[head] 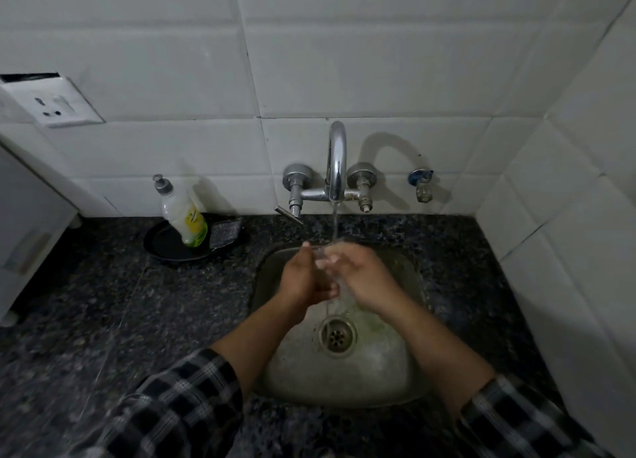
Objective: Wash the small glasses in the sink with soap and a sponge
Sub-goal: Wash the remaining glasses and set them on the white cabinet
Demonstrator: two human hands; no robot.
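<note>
Clear glass is hard to pick out in this dim head view, but a small glass (325, 263) seems to sit between the two hands, right under the stream of water (334, 222) that falls from the tap (336, 161). The left hand (303, 278) curls around it from one side, fingers bent inward in a grasp. The right hand (358, 271) presses against it from the other side, fingers wrapped over the top; whether those fingers rub the rim or only steady it, I cannot tell.

As a judgement, the work looks to be at a rinse or a bare-handed rub. The sponge (225, 232) lies well off to the left of the left hand, leaning in a dark dish (161, 247) on the counter (103, 320), with the soap bottle (184, 216) standing in the same dish just beside it. Neither hand touches them. No foam shows clearly on the hands or the glass.

Below the hands, the steel sink (395, 371) holds no other glasses that I can see; only the drain (337, 335) and a wet, stained floor show. How many glasses are done or left cannot be told.

The glass itself looks see-through, short and wet, and its outline is mostly hidden by fingers and blur.
</note>
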